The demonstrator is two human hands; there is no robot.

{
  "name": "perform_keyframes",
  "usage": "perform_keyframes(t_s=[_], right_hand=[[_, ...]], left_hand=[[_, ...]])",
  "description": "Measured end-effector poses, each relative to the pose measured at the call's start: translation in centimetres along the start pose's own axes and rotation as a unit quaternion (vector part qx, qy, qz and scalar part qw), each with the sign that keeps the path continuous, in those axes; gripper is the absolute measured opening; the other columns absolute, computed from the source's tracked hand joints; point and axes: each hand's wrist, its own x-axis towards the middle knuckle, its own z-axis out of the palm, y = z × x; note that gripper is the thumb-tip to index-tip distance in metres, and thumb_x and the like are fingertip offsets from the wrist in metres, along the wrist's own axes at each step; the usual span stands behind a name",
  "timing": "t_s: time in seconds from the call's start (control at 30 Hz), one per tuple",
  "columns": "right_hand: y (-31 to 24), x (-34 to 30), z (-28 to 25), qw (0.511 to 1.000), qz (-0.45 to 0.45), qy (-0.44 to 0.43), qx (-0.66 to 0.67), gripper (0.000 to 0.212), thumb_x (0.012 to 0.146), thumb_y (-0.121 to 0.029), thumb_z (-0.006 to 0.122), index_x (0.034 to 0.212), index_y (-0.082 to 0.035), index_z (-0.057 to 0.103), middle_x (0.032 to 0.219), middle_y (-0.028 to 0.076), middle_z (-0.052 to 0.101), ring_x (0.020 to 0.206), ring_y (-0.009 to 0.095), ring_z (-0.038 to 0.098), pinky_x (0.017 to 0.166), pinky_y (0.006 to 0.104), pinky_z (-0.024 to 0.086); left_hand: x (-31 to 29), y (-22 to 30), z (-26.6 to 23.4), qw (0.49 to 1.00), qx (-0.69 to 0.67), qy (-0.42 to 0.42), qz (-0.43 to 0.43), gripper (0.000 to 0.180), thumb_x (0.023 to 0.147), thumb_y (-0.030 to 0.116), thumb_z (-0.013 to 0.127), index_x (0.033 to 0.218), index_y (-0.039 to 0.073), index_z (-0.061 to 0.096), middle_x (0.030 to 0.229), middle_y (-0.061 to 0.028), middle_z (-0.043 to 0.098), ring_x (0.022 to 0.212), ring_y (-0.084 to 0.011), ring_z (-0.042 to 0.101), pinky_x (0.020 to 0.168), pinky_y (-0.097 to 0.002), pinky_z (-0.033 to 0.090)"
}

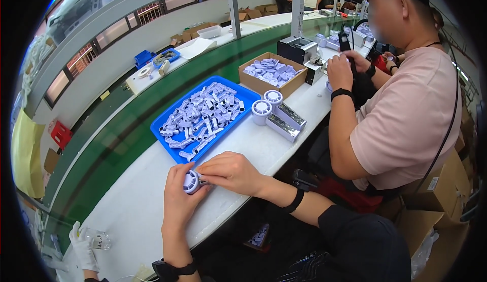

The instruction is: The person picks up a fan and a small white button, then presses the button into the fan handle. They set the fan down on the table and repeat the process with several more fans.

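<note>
A lavender handheld fan body (pixel 190 182) with a round, slotted head is held over the white bench, in front of a blue tray. My left hand (pixel 176 196) is closed round its head. At its handle end, the fingers of my right hand (pixel 234 172) are pinched together; whether they also hold a small part is hidden. Many lavender handle pieces lie heaped in the blue tray (pixel 161 122). To the right of the tray are two more fan bodies (pixel 262 108), lying side by side with open handles that show metallic insides.
A cardboard box (pixel 264 83) of lavender parts stands beyond the tray, near a black-and-silver machine (pixel 298 51). A co-worker (pixel 401 104) works at the right. At lower left, another person's white-gloved hand (pixel 82 246) is beside a clear cup (pixel 100 240). A green conveyor (pixel 119 162) runs behind the bench.
</note>
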Motion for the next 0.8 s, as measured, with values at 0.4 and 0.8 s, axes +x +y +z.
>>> perform_keyframes(t_s=[0.4,0.8], right_hand=[[-0.7,-0.1,-0.6,0.985,0.154,0.027,0.072,0.019,0.09,-0.018,0.083,0.104,-0.005,0.081,0.105,0.009,0.082,0.097,0.028,0.077,0.088,0.0397,0.058],[0.1,-0.7,-1.4,0.993,0.076,-0.069,0.056,0.021,0.092,-0.009,0.079,0.112,-0.004,0.081,0.111,0.011,0.079,0.103,0.028,0.075,0.093,0.0396,0.057]], left_hand=[[-0.2,0.2,-0.3,1.0,0.006,-0.011,-0.003,0.061,0.077,0.012,0.091,0.132,0.001,0.068,0.13,-0.0175,0.063,0.121,-0.0334,0.066,0.102,-0.0411,0.055],[0.2,-0.1,-0.2,0.995,-0.05,0.028,0.081,0.029,0.085,0.003,0.082,0.114,0.001,0.076,0.117,-0.0146,0.078,0.111,-0.0334,0.074,0.096,-0.0395,0.06]])
